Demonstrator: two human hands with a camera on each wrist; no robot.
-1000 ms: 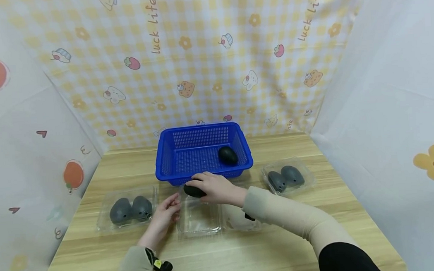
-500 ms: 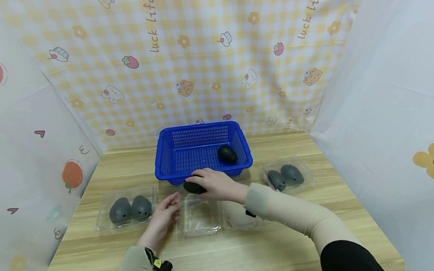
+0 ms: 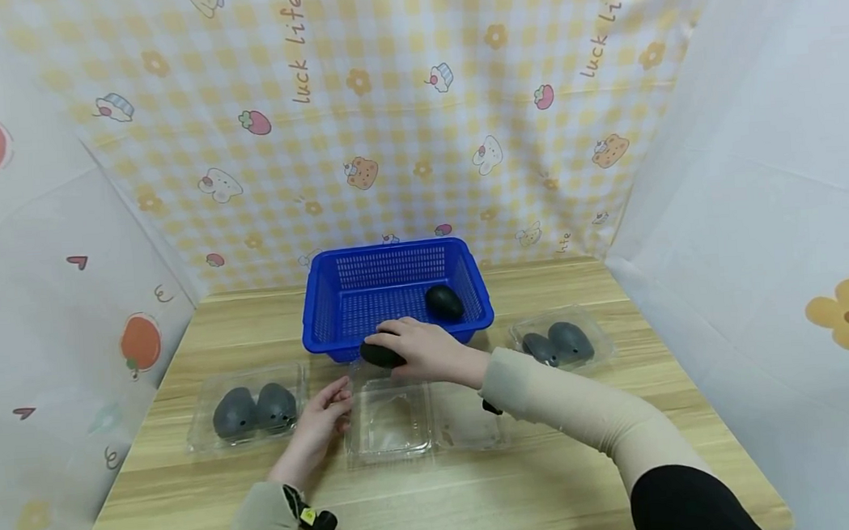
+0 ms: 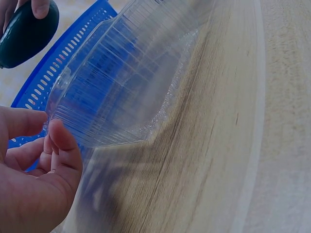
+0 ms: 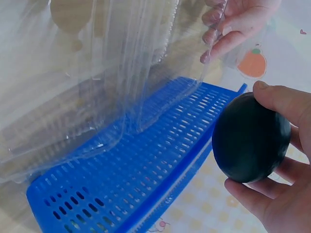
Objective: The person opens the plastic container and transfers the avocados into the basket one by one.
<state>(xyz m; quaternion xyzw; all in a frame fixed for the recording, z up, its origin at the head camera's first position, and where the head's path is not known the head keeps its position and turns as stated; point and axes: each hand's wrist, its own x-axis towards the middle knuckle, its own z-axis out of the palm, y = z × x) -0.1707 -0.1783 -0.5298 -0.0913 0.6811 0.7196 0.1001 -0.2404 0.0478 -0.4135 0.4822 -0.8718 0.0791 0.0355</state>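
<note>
My right hand (image 3: pixel 425 348) grips a dark green avocado (image 5: pixel 250 138), thumb on one side and fingers on the other. In the head view the avocado is just in front of the blue basket's near rim, over the back of a clear plastic clamshell box (image 3: pixel 393 421). That box lies open, its two halves side by side. With thumb and index finger, my left hand (image 3: pixel 322 417) pinches the box's left edge, as the left wrist view shows. A second avocado (image 3: pixel 444 303) lies inside the blue basket (image 3: pixel 315 328), towards its right side.
Closed clear boxes flank the middle: the left box (image 3: pixel 201 424) and the right box (image 3: pixel 604 343) each contain two greyish rounded fruits. The basket stands at the back of the wooden table (image 3: pixel 439 507), near a patterned cloth (image 3: pixel 402 137).
Holding the avocado, my right hand has risen slightly towards the basket's near rim and a little to the right. My left hand has stayed at the box's edge.
</note>
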